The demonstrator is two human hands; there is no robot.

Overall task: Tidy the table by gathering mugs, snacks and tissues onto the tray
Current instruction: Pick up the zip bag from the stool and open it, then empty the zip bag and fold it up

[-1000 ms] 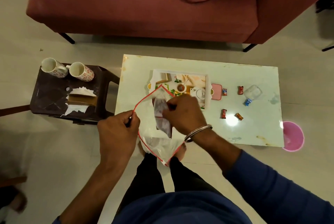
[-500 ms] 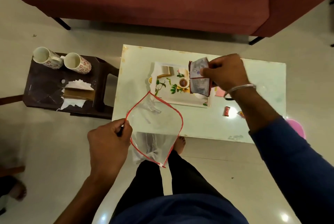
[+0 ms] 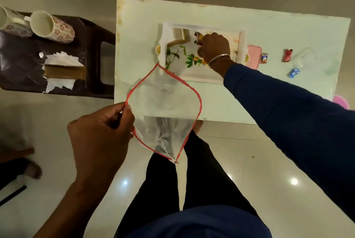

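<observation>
Hands apart: L hand [image 3: 99, 132] pinches open bag [image 3: 163, 107] rim at 9 o'clock; R hand [image 3: 214, 48] over tray [image 3: 201, 79], gripping snack [image 3: 198, 38].

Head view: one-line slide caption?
Right hand reaches onto the tray while left hand holds the red-edged clear bag.

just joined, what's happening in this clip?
A person is tidying snacks onto the tray. Their left hand pinches the rim of an open clear zip bag near the table edge. Their right hand is over the tray, holding a small wrapper. Two mugs and tissues sit on the side stool.
</observation>
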